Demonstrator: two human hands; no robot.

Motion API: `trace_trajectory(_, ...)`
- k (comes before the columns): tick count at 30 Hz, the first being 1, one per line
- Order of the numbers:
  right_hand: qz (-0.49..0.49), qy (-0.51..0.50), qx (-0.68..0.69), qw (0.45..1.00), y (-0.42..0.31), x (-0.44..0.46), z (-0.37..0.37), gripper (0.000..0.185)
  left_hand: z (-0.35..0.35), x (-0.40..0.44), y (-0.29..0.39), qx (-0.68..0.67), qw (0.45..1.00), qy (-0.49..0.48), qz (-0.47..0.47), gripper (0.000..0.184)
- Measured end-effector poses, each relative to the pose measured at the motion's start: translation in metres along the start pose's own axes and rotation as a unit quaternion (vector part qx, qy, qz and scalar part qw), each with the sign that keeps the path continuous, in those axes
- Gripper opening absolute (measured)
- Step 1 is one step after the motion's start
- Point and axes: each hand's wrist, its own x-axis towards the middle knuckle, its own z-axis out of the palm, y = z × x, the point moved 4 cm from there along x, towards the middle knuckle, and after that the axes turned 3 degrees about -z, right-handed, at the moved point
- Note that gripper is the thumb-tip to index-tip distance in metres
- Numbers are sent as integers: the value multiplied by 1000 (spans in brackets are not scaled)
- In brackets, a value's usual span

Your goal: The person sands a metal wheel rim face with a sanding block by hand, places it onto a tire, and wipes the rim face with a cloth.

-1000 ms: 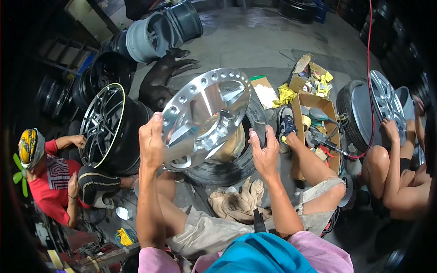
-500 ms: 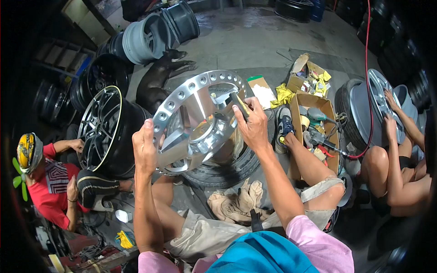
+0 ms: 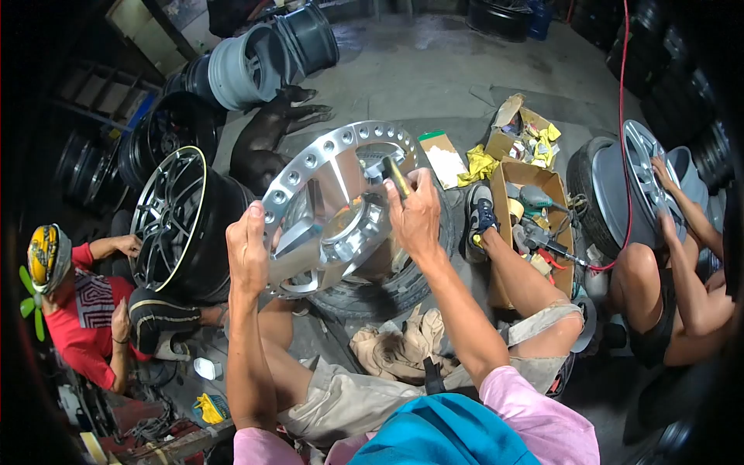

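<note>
The left hand curls firmly round the silver alloy wheel face at nine o'clock; the right hand, half-curled, pinches a dark-and-yellow block at two.

Tyre partly hidden behind silver wheel face, right-side co-worker cut off, co-worker's lower hand blurred

On my feed, bright glare streaks the wheel, the floor shines patchily, and fisheye edges bend into blackness.
</note>
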Motion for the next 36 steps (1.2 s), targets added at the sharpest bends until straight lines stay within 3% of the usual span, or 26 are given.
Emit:
trace_trajectory(5, -12, -18, -12, 1000, -3, 2, -8, 31, 0, -2, 4, 0, 1000, -5, 4, 56)
trace_trajectory(9, 31, 7, 25, 999, 7, 4, -2, 33, 0, 0, 7, -4, 1000, -1, 4, 56)
trace_trajectory(13, 10, -54, 2, 998, 2, 0, -5, 26, 1, -1, 3, -1, 1000, -23, -11, 57)
trace_trajectory(18, 85, -46, 57, 994, 19, 3, 2, 31, 2, 1, 3, -19, 1000, 13, 2, 55)
trace_trajectory(21, 48, -74, 40, 995, 16, 4, -5, 32, 2, 1, 4, -15, 1000, 2, 1, 55)
trace_trajectory(25, 57, -33, 23, 998, 23, 10, -3, 30, 0, 1, 4, 6, 1000, -8, 6, 55)
trace_trajectory(26, 99, -48, 71, 991, 21, 4, -3, 30, 1, 1, 3, 4, 1000, -7, 7, 55)
trace_trajectory(29, 31, -60, 37, 997, 16, 4, -9, 30, 3, 1, 2, -18, 1000, 13, 12, 55)
trace_trajectory(33, 42, -24, 26, 999, 22, 3, 1, 29, -2, 1, -1, -2, 1000, -7, 3, 56)
trace_trajectory(34, 88, -35, 51, 994, 13, 0, 0, 30, -1, 1, -1, 8, 1000, -17, 9, 58)
trace_trajectory(36, 72, -37, 105, 991, -6, -6, 4, 32, 0, 2, 2, 6, 1000, -20, -1, 58)
